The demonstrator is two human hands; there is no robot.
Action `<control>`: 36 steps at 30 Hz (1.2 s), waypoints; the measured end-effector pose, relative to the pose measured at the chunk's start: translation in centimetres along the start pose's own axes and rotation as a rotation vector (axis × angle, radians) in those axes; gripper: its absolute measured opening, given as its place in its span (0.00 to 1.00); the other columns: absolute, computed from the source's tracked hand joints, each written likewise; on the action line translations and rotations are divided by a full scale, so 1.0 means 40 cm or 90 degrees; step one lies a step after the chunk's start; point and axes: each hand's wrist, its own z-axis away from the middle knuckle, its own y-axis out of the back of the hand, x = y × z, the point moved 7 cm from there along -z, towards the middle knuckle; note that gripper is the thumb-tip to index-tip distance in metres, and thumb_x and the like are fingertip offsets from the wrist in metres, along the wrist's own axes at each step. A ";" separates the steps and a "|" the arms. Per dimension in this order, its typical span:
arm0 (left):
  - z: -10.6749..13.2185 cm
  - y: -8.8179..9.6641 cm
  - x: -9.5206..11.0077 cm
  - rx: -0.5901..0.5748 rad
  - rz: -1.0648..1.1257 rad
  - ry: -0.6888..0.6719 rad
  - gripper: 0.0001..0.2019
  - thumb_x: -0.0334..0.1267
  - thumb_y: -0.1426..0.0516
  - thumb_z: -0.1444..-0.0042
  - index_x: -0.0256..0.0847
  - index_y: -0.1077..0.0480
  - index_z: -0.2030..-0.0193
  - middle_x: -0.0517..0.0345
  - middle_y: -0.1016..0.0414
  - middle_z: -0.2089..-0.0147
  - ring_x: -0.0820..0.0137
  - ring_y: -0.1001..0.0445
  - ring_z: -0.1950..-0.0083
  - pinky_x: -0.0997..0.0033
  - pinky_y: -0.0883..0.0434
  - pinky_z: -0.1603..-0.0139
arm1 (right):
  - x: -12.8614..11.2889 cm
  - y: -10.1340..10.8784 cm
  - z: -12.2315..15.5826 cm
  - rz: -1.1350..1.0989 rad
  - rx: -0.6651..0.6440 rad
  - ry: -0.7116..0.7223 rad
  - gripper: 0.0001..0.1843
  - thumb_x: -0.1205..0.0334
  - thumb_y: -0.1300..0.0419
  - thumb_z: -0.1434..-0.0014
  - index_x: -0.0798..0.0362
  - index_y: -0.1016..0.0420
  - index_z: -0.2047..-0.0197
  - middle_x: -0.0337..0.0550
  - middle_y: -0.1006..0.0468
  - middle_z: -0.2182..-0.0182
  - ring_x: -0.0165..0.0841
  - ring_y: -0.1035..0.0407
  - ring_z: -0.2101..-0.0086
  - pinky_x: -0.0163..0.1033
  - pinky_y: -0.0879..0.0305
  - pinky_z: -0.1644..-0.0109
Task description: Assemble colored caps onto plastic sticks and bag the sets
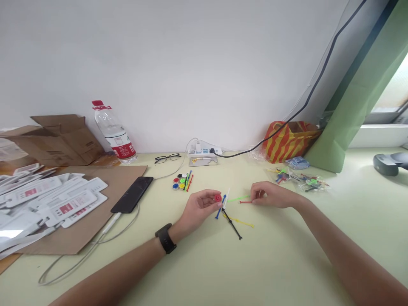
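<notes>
My left hand [200, 208], with a black watch on its wrist, pinches a small red round disc [218, 197] just above the pale green table. My right hand [270, 194] is closed on one end of a thin red stick [245, 202] that lies on the table. Between the hands lies a loose fan of thin sticks: blue [219, 208], white [226, 199], light green [238, 198], yellow [242, 222] and black [232, 225].
A small heap of coloured discs and sticks [182, 182] lies further back. A black phone [132, 194] on its cable rests on brown cardboard at the left, beside white packets [47, 199]. Glasses [167, 158], a power strip [204, 150], a water bottle [114, 132], a striped bag [287, 140].
</notes>
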 end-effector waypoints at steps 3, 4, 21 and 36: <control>0.009 -0.011 0.002 -0.007 0.009 0.004 0.19 0.41 0.29 0.47 0.36 0.23 0.51 0.49 0.20 0.54 0.66 0.21 0.54 0.64 0.22 0.48 | -0.048 -0.016 0.001 -0.090 -0.002 0.042 0.13 0.50 0.38 0.36 0.51 0.29 0.63 0.43 0.23 0.65 0.36 0.29 0.62 0.41 0.33 0.57; 0.011 -0.014 0.003 -0.010 0.010 0.002 0.19 0.41 0.29 0.47 0.36 0.23 0.50 0.48 0.20 0.54 0.65 0.21 0.54 0.64 0.22 0.49 | -0.066 -0.021 0.001 -0.120 0.005 0.054 0.13 0.49 0.40 0.34 0.51 0.31 0.62 0.42 0.24 0.65 0.36 0.30 0.63 0.40 0.34 0.58; 0.033 -0.040 0.050 -0.060 -0.052 -0.096 0.15 0.40 0.34 0.41 0.38 0.24 0.49 0.47 0.19 0.52 0.61 0.20 0.51 0.60 0.21 0.48 | -0.248 -0.162 0.002 -0.221 0.283 0.231 0.12 0.54 0.44 0.29 0.48 0.21 0.56 0.46 0.24 0.61 0.37 0.29 0.60 0.43 0.31 0.57; 0.051 -0.025 0.098 0.007 -0.338 -0.318 0.06 0.38 0.39 0.35 0.41 0.24 0.54 0.52 0.20 0.60 0.67 0.22 0.60 0.67 0.25 0.58 | -0.273 -0.163 0.028 0.082 0.322 0.367 0.11 0.64 0.51 0.27 0.45 0.30 0.48 0.48 0.21 0.60 0.40 0.28 0.61 0.47 0.31 0.57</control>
